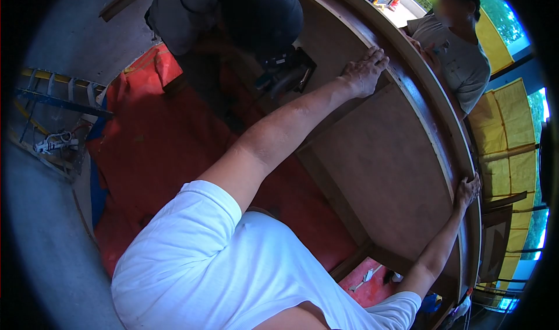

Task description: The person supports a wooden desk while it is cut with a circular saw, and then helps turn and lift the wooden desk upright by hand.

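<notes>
A large wooden frame (431, 114) with a long outer rail and a broad brown panel (381, 173) stretches across the right half of the head view; the lens bends its edges. My left hand (362, 76) reaches to its inner edge, fingers bent together over the wood. Farther along, at the lower right, my right hand (467, 190) grips the outer rail, its fingers wrapped around the edge. A co-worker in a dark cap (262, 15) bends over a dark power tool (286, 73) close to the panel, left of my left hand. Its exact kind is unclear.
Red sheeting (163, 155) covers the floor. A blue ladder (64, 94) lies at the left, near a white cord (55, 143). Another person in a grey shirt (457, 65) stands beyond the frame. Yellow tarps (512, 138) hang at the right.
</notes>
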Demonstrator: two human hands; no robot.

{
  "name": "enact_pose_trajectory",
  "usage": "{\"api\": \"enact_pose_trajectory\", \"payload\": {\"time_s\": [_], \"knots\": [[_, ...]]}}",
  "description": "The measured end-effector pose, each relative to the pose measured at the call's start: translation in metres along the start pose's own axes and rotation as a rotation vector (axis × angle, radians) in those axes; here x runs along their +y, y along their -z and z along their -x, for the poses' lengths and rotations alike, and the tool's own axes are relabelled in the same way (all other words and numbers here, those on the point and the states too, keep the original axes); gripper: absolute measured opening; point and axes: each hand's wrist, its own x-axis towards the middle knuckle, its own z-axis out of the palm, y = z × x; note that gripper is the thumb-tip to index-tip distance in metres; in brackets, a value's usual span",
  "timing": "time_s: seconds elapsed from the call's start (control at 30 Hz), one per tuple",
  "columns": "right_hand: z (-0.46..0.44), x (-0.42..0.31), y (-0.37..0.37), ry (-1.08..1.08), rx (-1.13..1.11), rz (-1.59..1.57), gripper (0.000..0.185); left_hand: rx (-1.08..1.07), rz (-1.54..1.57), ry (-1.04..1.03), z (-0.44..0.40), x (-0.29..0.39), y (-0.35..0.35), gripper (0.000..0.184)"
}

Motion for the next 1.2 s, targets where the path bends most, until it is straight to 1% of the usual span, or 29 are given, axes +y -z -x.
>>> {"api": "enact_pose_trajectory", "payload": {"time_s": [0.17, 0.53, 0.63, 0.83, 1.2], "knots": [[0.001, -0.002, 0.003, -0.011, -0.013, 0.007, 0.048, -0.005, -0.005, 0.002, 0.0, 0.0, 0.0, 0.065], [0.0, 0.004, -0.004, 0.034, 0.015, 0.012, 0.05, -0.015, 0.03, 0.02, 0.001, 0.001, 0.002, 0.065], [-0.003, 0.008, -0.008, 0.023, 0.006, 0.009, 0.05, -0.046, 0.027, 0.04, 0.002, 0.005, 0.009, 0.064], [0.001, 0.005, -0.004, 0.014, 0.008, 0.012, 0.05, 0.007, 0.019, 0.012, 0.001, 0.0, -0.001, 0.064], [0.001, 0.001, -0.002, 0.003, 0.007, -0.014, 0.049, 0.012, 0.023, 0.008, -0.001, -0.001, -0.003, 0.064]]}}
